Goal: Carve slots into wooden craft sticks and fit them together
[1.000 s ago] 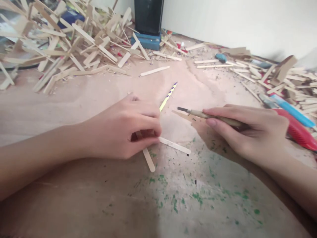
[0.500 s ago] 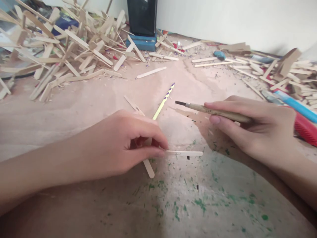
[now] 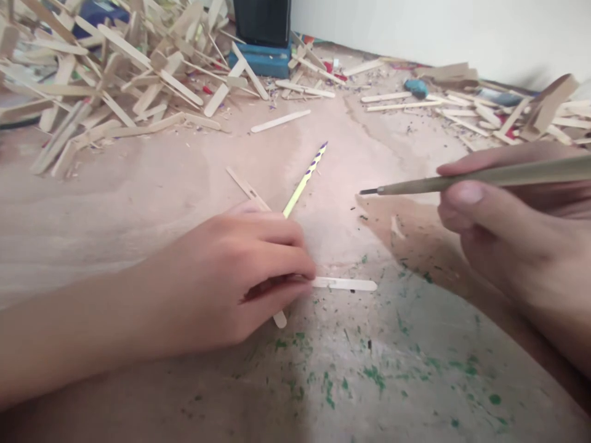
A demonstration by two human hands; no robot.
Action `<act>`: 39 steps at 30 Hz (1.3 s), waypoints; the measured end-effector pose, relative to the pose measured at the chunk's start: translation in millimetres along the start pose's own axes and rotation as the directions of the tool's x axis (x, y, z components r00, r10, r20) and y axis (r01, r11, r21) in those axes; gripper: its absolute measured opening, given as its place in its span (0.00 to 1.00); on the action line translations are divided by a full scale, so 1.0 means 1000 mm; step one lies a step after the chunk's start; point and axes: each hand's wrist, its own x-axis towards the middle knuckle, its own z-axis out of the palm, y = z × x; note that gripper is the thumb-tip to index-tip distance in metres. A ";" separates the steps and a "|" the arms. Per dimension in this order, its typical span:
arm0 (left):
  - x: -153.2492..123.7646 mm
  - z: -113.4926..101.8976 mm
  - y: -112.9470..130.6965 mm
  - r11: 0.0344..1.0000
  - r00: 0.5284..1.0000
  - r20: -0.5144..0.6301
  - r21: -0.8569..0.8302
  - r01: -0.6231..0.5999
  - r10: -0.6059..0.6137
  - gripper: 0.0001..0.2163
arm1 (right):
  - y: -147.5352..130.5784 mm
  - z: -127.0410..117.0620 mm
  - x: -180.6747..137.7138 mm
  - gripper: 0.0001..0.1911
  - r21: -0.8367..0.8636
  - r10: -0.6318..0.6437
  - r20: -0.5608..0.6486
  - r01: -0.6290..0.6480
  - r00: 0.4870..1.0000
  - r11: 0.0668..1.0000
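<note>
My left hand pinches a wooden craft stick whose rounded end points right, low over the table. Under that hand lies a second craft stick, its far half with a small slot showing and its rounded near end poking out below. A yellow pencil with purple spots lies beyond my fingers, its near end hidden by them. My right hand grips a wood carving chisel by its handle. The dark blade tip points left, apart from the stick.
A large heap of craft sticks fills the back left. More sticks lie at the back right near a blue lump. A dark phone stands on a blue holder. Green paint specks mark the table.
My right hand has moved right, and the chisel with it, away from the stick. My left hand's fingers have closed together more around the craft stick. The view has tilted slightly down.
</note>
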 end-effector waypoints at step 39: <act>-0.001 0.014 -0.001 0.937 0.968 -0.093 0.289 -0.198 0.233 0.14 | -0.065 -0.008 -0.021 0.19 0.189 -0.071 0.424 -0.011 0.903 0.982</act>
